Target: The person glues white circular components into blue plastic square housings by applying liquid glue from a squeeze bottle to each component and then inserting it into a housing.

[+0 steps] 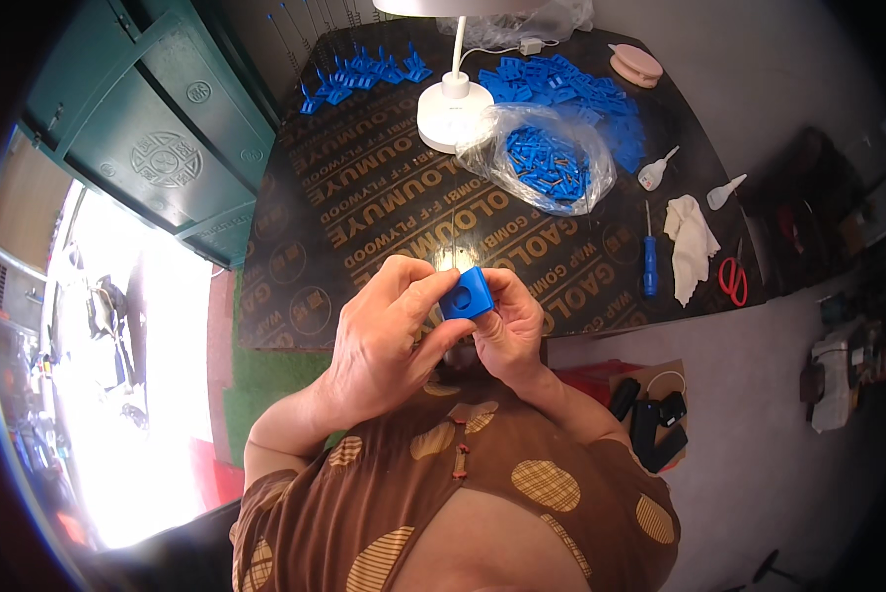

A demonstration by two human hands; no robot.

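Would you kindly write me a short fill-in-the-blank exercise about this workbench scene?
1. Both hands, the left hand and the right hand, hold one small plastic block coloured ____.
2. The clear plastic bag of small parts lies right beside the base of the white ____.
3. The scissors near the table's right edge have handles coloured ____.
4. The screwdriver lies just left of a crumpled white ____.

Missing words: blue; lamp; red; cloth
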